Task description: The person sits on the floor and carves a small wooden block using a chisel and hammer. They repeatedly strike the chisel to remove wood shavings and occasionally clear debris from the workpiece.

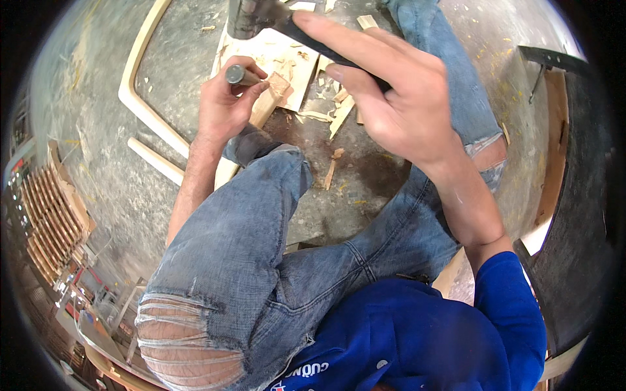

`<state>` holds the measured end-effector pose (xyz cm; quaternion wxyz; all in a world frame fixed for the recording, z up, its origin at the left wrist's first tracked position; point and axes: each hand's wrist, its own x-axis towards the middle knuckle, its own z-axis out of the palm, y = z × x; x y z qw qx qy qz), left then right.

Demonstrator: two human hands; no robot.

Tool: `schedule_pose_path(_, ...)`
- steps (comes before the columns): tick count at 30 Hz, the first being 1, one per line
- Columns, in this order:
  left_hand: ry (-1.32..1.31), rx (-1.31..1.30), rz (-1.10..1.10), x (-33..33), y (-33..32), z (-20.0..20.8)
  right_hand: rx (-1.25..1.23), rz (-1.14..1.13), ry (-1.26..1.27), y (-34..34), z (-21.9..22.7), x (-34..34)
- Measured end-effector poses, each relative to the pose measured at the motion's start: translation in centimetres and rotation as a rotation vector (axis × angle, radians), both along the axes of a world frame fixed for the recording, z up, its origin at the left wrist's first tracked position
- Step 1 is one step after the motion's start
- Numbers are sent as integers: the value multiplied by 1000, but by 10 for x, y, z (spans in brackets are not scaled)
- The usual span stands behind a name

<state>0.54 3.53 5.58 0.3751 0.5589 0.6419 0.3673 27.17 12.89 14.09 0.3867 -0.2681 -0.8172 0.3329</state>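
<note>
My left hand (225, 104) is closed around a chisel (235, 74), whose round metal butt points up toward me. The chisel's blade is hidden behind the fingers. Just beside that hand lies a squared wooden piece (266, 107), its near-right end rough and freshly cut. My right hand (407, 98) is raised higher and grips the black handle of a hammer (319, 45). The hammer's grey head, at the upper edge above the chisel, is blurred by motion. Under the work is a pale board (297, 81) strewn with wood shavings.
A curved pale wooden frame part (135, 88) and a straight strip (155, 161) lie on the grey floor at left. Offcuts (342, 116) are scattered between my legs. Slatted wooden parts (55, 218) stand far left; a dark-topped panel (554, 58) is at right.
</note>
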Motion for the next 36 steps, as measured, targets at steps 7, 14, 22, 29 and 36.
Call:
schedule_pose_path(7,190,8,-62,7,4,11,115,117,-243,-15,6,-6)
schedule_pose_path(14,84,-48,-55,-3,1,-2,30,93,46,-7,9,-1)
schedule_pose_path(22,150,21,-86,1,-9,-5,-68,-11,-32,2,-20,-1)
schedule_pose_path(29,622,528,-153,-8,-24,-35,-107,-45,71,19,-40,1)
schedule_pose_path(36,-245,234,237,-25,34,17,-122,-60,98,21,-44,6)
